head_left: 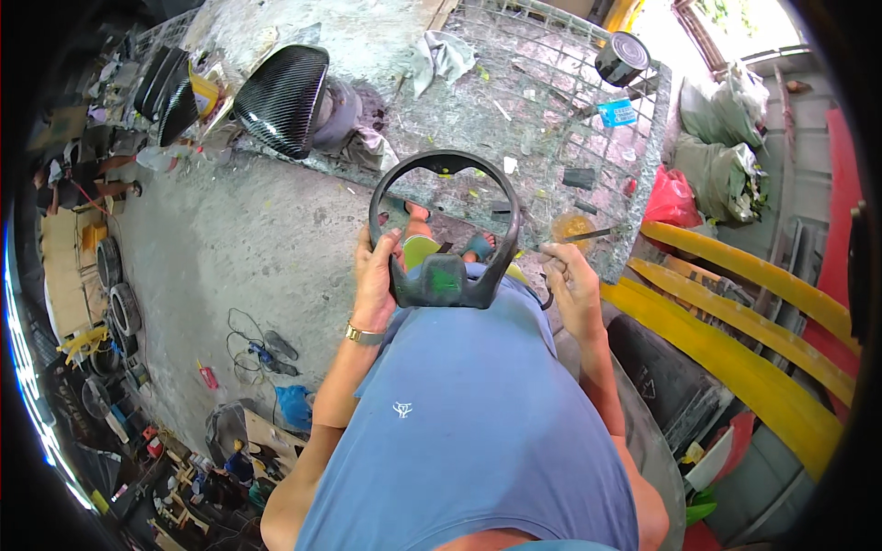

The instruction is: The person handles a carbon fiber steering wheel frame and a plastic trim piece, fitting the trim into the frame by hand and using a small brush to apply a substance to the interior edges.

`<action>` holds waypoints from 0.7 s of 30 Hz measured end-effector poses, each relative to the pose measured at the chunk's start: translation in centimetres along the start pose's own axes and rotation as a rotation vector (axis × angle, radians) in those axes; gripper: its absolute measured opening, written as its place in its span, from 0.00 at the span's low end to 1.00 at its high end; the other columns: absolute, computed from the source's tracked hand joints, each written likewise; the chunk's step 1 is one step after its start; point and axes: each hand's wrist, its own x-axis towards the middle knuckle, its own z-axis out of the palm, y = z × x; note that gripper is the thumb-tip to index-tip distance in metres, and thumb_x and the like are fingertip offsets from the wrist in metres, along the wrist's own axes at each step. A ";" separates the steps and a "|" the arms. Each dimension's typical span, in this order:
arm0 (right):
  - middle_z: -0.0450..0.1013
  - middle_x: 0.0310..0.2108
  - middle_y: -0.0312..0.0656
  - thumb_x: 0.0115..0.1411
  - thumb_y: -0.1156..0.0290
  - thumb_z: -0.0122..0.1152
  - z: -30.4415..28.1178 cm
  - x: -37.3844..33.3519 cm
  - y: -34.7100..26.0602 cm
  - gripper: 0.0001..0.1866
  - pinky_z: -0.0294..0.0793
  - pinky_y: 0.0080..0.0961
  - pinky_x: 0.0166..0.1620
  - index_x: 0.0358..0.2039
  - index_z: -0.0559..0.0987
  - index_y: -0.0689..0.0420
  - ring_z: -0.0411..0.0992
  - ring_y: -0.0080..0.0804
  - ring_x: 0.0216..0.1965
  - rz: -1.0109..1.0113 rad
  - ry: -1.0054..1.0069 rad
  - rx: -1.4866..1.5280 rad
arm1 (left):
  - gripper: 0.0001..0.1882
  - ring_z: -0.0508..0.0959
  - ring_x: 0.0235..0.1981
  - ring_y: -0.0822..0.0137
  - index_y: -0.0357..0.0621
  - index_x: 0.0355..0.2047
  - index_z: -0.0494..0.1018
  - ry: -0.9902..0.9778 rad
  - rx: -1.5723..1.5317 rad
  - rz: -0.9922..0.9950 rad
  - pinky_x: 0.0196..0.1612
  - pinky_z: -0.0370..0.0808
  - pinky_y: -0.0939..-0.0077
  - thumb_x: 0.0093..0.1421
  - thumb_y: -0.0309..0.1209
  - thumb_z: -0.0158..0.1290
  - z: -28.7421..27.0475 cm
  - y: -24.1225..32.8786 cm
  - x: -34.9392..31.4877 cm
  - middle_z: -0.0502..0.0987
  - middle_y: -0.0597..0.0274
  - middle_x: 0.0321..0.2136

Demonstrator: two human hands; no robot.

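My left hand (375, 283) grips a black ring-shaped plastic frame (424, 290) by its lower left side. The frame is oval and open in the middle, with a broad moulded lower part marked by a green smear. Through its opening my feet and the bench edge show. To the right of the frame, apart from it, my right hand (574, 286) is closed with its fingers pinched together. A thin dark edge shows under those fingers, too small to name. Beyond that hand, a dark stick (595, 234) lies across a round amber patch (568, 227) on the bench.
The stained bench (542, 138) with wire mesh spans the far side. On it are a glossy black carbon-patterned shell (285, 101), a tin can (623, 59), a blue packet (616, 113) and a rag (443, 60). Yellow panels (726, 340) stand at right; cables and tools (266, 354) lie left.
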 end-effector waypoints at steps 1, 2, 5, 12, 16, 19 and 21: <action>0.72 0.29 0.44 0.60 0.83 0.57 0.1 0.1 0.1 0.10 0.70 0.21 0.32 0.43 0.76 0.61 0.72 0.26 0.28 -0.004 -0.006 0.004 | 0.22 0.64 0.17 0.81 0.43 0.55 0.64 -0.001 -0.022 -0.004 0.18 0.63 0.84 0.62 0.32 0.53 0.1 -0.1 -0.1 0.64 0.74 0.20; 0.72 0.33 0.43 0.60 0.84 0.55 0.1 0.2 0.2 0.15 0.70 0.20 0.35 0.48 0.75 0.61 0.70 0.23 0.31 -0.039 -0.048 -0.045 | 0.23 0.64 0.17 0.81 0.43 0.56 0.64 0.004 -0.028 0.008 0.19 0.64 0.84 0.62 0.33 0.53 0.2 -0.2 -0.1 0.64 0.74 0.20; 0.73 0.36 0.42 0.59 0.86 0.53 0.2 0.5 0.2 0.20 0.71 0.19 0.38 0.53 0.74 0.60 0.70 0.22 0.33 -0.082 -0.100 -0.111 | 0.24 0.64 0.17 0.81 0.43 0.57 0.63 0.001 -0.001 0.061 0.19 0.64 0.84 0.62 0.33 0.53 0.1 -0.1 -0.1 0.64 0.74 0.20; 0.74 0.33 0.45 0.56 0.84 0.57 0.3 1.7 -1.6 0.22 0.73 0.28 0.36 0.52 0.76 0.57 0.74 0.36 0.32 -0.173 -0.151 -0.226 | 0.26 0.64 0.17 0.81 0.43 0.58 0.61 -0.016 0.031 0.183 0.19 0.64 0.85 0.61 0.32 0.54 0.6 0.7 -0.8 0.65 0.73 0.20; 0.75 0.28 0.44 0.54 0.83 0.59 1.7 2.3 -4.5 0.22 0.73 0.29 0.33 0.51 0.78 0.54 0.74 0.35 0.26 -0.104 -0.210 -0.118 | 0.28 0.65 0.19 0.82 0.45 0.60 0.60 0.004 0.051 0.264 0.20 0.63 0.86 0.60 0.29 0.54 0.9 1.0 -1.1 0.66 0.73 0.24; 0.74 0.21 0.44 0.53 0.78 0.59 3.1 2.9 -6.0 0.22 0.73 0.31 0.29 0.50 0.79 0.49 0.74 0.37 0.21 -0.045 -0.320 -0.154 | 0.29 0.65 0.20 0.83 0.46 0.60 0.60 -0.003 0.058 0.295 0.20 0.63 0.88 0.59 0.27 0.54 1.4 1.6 -1.6 0.66 0.74 0.26; 0.74 0.19 0.44 0.53 0.74 0.58 4.0 3.5 -6.4 0.21 0.74 0.35 0.27 0.49 0.80 0.46 0.74 0.41 0.20 -0.231 -0.375 -0.295 | 0.29 0.65 0.20 0.83 0.46 0.60 0.60 -0.019 0.072 0.309 0.21 0.62 0.88 0.59 0.26 0.53 1.7 1.8 -1.9 0.66 0.74 0.27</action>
